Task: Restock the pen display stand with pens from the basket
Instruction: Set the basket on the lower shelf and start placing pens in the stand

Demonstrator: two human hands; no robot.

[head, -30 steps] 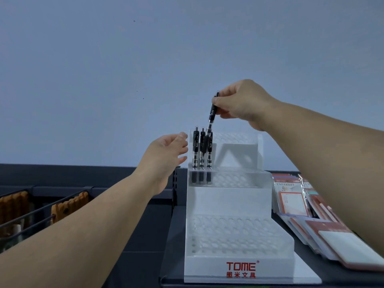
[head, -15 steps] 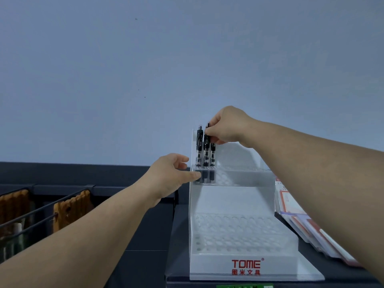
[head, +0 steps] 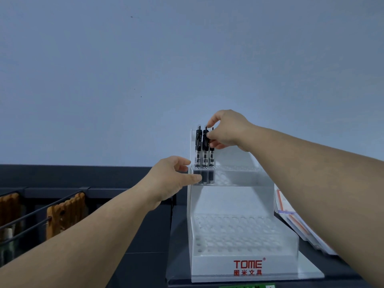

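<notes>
A clear tiered pen display stand [head: 239,242] marked TOME stands on a dark shelf. Three black pens stand upright in the left holes of its upper tier: one at the left [head: 198,146], one in the middle [head: 205,148], and a third pen [head: 211,156] at the right. My right hand [head: 227,129] pinches the top of that third pen, and its fingers also touch the middle one. My left hand [head: 172,177] holds the upper tier's left corner, thumb on the front face. The basket is not in view.
Packaged notebooks [head: 295,221] lie stacked to the right of the stand. At the lower left, wire bins [head: 39,215] hold brown items [head: 66,213]. A plain grey wall fills the background.
My right hand has lowered the pen into a hole in the upper tier beside the other two. My left hand has moved right and taken hold of the tier's left corner.
</notes>
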